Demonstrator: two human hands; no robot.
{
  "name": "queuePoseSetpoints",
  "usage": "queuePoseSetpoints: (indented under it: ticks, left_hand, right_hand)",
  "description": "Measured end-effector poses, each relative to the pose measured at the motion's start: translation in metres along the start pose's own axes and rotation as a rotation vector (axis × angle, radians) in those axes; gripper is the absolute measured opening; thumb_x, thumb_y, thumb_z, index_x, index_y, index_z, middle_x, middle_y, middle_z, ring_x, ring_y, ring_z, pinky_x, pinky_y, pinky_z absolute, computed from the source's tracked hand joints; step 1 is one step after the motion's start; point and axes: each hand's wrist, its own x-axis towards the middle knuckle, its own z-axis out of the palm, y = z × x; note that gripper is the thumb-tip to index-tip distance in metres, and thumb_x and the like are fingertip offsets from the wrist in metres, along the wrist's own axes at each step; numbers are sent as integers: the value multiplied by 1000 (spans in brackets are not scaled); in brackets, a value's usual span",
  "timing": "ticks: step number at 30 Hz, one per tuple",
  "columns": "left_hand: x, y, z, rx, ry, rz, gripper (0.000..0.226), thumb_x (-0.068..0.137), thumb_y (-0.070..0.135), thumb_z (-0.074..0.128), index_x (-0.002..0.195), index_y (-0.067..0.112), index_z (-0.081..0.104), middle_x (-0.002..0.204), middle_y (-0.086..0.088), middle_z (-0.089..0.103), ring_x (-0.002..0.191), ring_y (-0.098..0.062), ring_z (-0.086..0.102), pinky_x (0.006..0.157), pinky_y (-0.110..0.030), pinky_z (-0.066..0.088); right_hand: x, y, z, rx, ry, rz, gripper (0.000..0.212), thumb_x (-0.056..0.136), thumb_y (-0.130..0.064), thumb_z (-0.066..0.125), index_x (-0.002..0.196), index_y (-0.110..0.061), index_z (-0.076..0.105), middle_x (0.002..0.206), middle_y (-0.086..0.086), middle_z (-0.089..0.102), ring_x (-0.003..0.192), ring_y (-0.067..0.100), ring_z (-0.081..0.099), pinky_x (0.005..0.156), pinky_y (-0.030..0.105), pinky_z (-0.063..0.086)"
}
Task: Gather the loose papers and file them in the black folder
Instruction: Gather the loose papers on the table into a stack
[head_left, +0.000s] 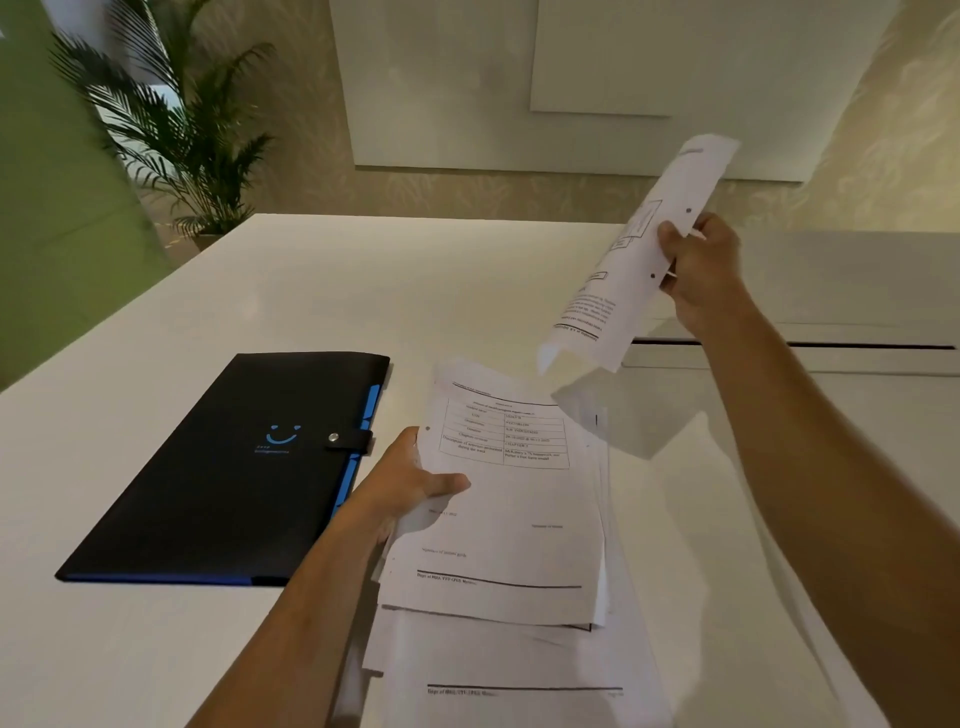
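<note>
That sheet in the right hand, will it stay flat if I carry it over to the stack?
Probably not. The sheet already curls and droops below the right hand, so it looks thin and floppy. Pinched at one edge only, it may swing or fold; supporting it against the stack should help.

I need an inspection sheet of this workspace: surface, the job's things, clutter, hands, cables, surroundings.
Surface: white smooth table, papers and folder on it.
Job's things: flat black folder with blue edge, snapped shut, lies left; uneven stack of white printed papers; one curled white printed sheet held in the air.
Clutter: nothing seen.
Hands: left hand grips the stack's left edge; right hand holds the curled sheet.
Cables: nothing seen.
Surroundings: green potted palm behind left, white wall panels, green partition.
</note>
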Motion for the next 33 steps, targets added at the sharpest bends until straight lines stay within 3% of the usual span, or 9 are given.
queuePoseSetpoints:
  ticks: [4,6,8,12,16,19,24,28,33]
  left_hand:
    - [1,0,2,-90,10,-17,58,73,7,83,120,19,50,112,4,68,107,-16,63,88,-31,53]
    - [1,1,3,-119,16,-25,46,76,8,80,111,24,54,105,9,69,102,-12,64,73,-21,55]
    - [0,5,4,-66,51,-30,32,83,14,75,105,26,55,97,15,66,91,-6,63,59,-14,52]
    - [0,10,3,-8,112,-115,32,97,38,51,122,17,53,109,0,67,85,-13,64,57,-21,49]
    - [1,15,2,14,145,-238,63,97,60,30,144,20,41,142,-10,49,114,-24,53,92,-35,42]
    - [3,15,3,-4,130,-241,80,90,69,37,151,19,28,154,-6,34,135,-29,37,100,-41,35]
    - [-1,10,4,-109,9,-106,49,76,26,79,116,20,52,120,0,65,99,-14,63,67,-25,53]
    - [-3,9,8,-15,23,-11,44,77,17,80,109,24,50,104,7,66,94,-14,64,62,-24,52]
    - [-8,9,11,17,72,135,53,80,15,78,119,24,44,106,13,61,96,-8,60,65,-19,49]
  right_hand:
    - [-41,-8,-11,167,-195,64,17,94,-8,61,109,-14,64,104,5,76,91,21,73,74,37,61]
    - [-62,5,-18,219,-237,138,21,94,-8,61,115,-11,63,107,10,76,95,25,73,79,41,61]
    - [-83,25,-23,266,-257,215,21,95,-7,58,116,-8,61,104,12,76,92,26,73,77,40,61]
    - [-121,73,-37,231,-253,365,15,95,-3,56,110,-7,61,94,11,77,80,23,74,65,35,61]
    - [-149,115,-54,-158,-218,476,24,92,-2,64,115,-7,58,92,8,78,76,24,76,55,34,60]
    - [-161,133,-54,-323,-201,437,29,88,-10,69,115,-13,58,96,5,78,77,25,77,62,41,61]
    - [-175,138,-37,-803,-172,194,24,77,-49,61,101,-44,56,93,-17,74,73,10,73,70,45,61]
    - [-183,137,-27,-1004,-183,55,33,80,-55,54,107,-36,58,95,-17,69,79,10,67,67,40,58]
    - [-180,141,-33,-1039,-72,75,70,76,-65,54,133,-25,53,125,-2,60,106,22,62,77,39,52]
